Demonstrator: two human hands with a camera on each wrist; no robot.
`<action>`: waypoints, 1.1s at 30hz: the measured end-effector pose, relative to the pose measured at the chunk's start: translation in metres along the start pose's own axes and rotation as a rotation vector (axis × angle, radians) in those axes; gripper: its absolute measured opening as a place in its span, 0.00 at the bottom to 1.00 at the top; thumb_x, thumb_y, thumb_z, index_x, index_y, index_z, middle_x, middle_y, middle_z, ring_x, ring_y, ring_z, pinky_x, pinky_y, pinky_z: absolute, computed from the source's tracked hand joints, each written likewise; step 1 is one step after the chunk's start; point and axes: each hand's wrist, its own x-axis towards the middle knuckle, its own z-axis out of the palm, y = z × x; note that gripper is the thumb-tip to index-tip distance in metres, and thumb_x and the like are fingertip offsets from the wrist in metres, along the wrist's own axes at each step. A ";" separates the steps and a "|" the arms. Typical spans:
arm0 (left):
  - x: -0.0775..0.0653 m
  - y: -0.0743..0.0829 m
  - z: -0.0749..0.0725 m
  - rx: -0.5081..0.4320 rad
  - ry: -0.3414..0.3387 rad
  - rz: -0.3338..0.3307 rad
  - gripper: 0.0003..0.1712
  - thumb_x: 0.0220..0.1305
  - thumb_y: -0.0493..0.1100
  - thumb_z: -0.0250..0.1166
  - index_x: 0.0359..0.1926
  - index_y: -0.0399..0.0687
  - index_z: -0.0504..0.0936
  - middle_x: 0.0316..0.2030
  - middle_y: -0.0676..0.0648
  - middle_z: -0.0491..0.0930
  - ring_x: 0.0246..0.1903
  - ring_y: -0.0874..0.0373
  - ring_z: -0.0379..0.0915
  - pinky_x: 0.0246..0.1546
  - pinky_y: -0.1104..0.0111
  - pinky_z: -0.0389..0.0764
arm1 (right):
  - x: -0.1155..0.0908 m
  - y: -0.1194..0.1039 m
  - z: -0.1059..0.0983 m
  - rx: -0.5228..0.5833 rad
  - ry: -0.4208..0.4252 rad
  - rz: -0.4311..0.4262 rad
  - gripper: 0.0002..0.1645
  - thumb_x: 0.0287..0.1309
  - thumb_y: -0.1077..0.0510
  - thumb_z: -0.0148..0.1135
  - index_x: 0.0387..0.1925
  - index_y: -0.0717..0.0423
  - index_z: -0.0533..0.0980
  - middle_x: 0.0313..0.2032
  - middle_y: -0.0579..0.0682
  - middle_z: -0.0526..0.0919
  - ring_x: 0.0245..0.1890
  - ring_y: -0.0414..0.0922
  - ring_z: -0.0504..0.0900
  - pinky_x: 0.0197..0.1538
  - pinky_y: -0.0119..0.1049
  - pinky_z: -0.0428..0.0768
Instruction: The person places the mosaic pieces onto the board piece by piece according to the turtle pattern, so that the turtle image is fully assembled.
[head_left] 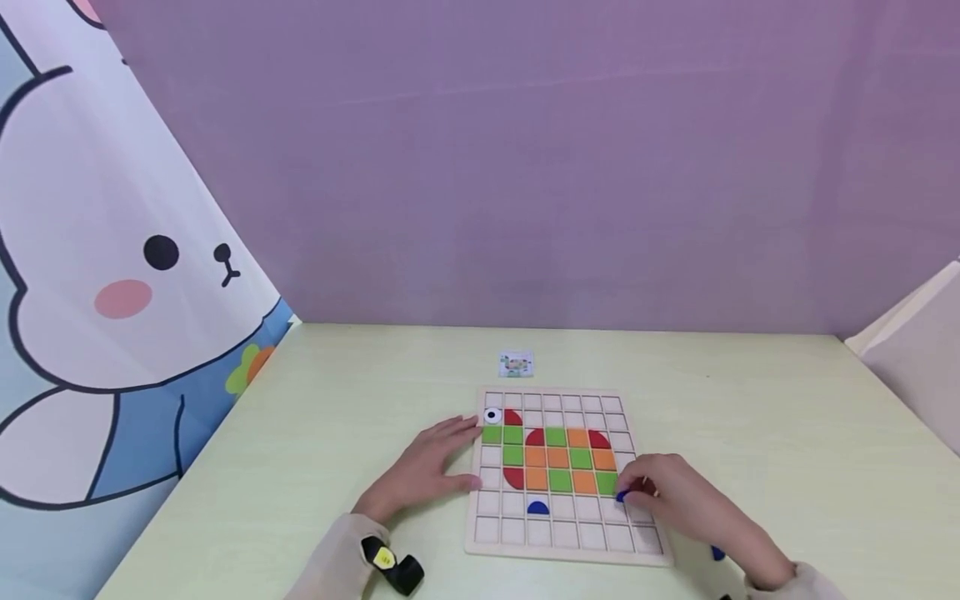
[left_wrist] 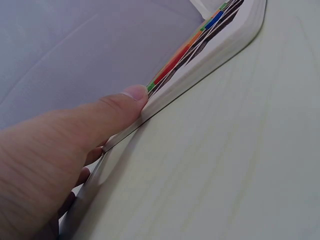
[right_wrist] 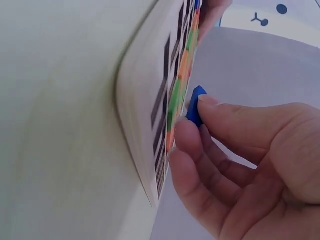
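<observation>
A light wooden grid board [head_left: 570, 557] lies on the table, with green, orange and red tiles, a white eye tile [head_left: 492, 415] and a blue half-round piece [head_left: 537, 507] in its cells. At the board's left edge rests my left hand [head_left: 423, 467], its fingers extended and the thumb [left_wrist: 127, 102] against the rim. My right hand [head_left: 678, 493] is over the board's right side. Between thumb and index finger it pinches a small blue piece [right_wrist: 195, 106], held close above the grid beside the lower right green tile [head_left: 607, 482].
Another blue piece [head_left: 717, 552] lies on the table beneath the right wrist. Behind the board is a small picture card [head_left: 516, 364]. A purple backdrop [head_left: 525, 167] rises at the table's far edge, with a cartoon-print cloth [head_left: 90, 292] on the left.
</observation>
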 end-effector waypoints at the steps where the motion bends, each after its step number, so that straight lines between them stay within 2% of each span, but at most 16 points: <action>1: 0.000 0.000 0.000 -0.001 -0.001 -0.003 0.45 0.56 0.67 0.61 0.70 0.55 0.62 0.72 0.53 0.56 0.73 0.48 0.47 0.70 0.45 0.52 | 0.002 -0.001 0.001 0.017 -0.014 0.012 0.07 0.52 0.67 0.66 0.30 0.52 0.81 0.29 0.39 0.81 0.27 0.30 0.71 0.30 0.25 0.76; 5: 0.001 -0.001 0.001 0.006 -0.002 -0.003 0.46 0.56 0.68 0.61 0.71 0.55 0.62 0.72 0.53 0.56 0.73 0.48 0.47 0.70 0.45 0.52 | 0.006 -0.005 0.006 0.063 -0.061 0.065 0.07 0.52 0.67 0.66 0.28 0.52 0.80 0.25 0.39 0.78 0.24 0.31 0.68 0.27 0.25 0.72; 9: 0.001 0.000 0.000 0.013 -0.004 -0.007 0.46 0.56 0.69 0.61 0.71 0.56 0.62 0.73 0.53 0.56 0.73 0.49 0.47 0.70 0.46 0.52 | 0.007 -0.007 0.009 0.085 -0.075 0.081 0.09 0.53 0.66 0.66 0.25 0.50 0.78 0.22 0.38 0.75 0.23 0.32 0.67 0.26 0.25 0.69; 16: 0.001 0.000 -0.001 0.014 -0.005 -0.001 0.45 0.56 0.67 0.61 0.71 0.54 0.62 0.72 0.52 0.56 0.73 0.48 0.47 0.70 0.46 0.52 | 0.007 -0.007 0.012 0.073 -0.058 0.061 0.09 0.52 0.68 0.66 0.25 0.50 0.79 0.23 0.38 0.76 0.24 0.31 0.67 0.26 0.25 0.69; 23: 0.000 0.001 -0.001 0.001 -0.002 -0.004 0.45 0.56 0.67 0.62 0.70 0.54 0.62 0.72 0.52 0.56 0.73 0.48 0.47 0.70 0.45 0.52 | 0.008 -0.010 0.011 0.054 -0.066 0.103 0.10 0.52 0.67 0.66 0.26 0.48 0.80 0.22 0.38 0.76 0.23 0.33 0.68 0.27 0.25 0.70; 33: 0.000 0.000 0.000 0.007 0.003 0.009 0.45 0.56 0.67 0.61 0.70 0.54 0.62 0.72 0.51 0.57 0.73 0.48 0.47 0.70 0.45 0.52 | 0.007 -0.011 0.010 0.005 -0.026 0.103 0.10 0.50 0.68 0.67 0.26 0.49 0.81 0.25 0.38 0.78 0.24 0.32 0.70 0.28 0.25 0.73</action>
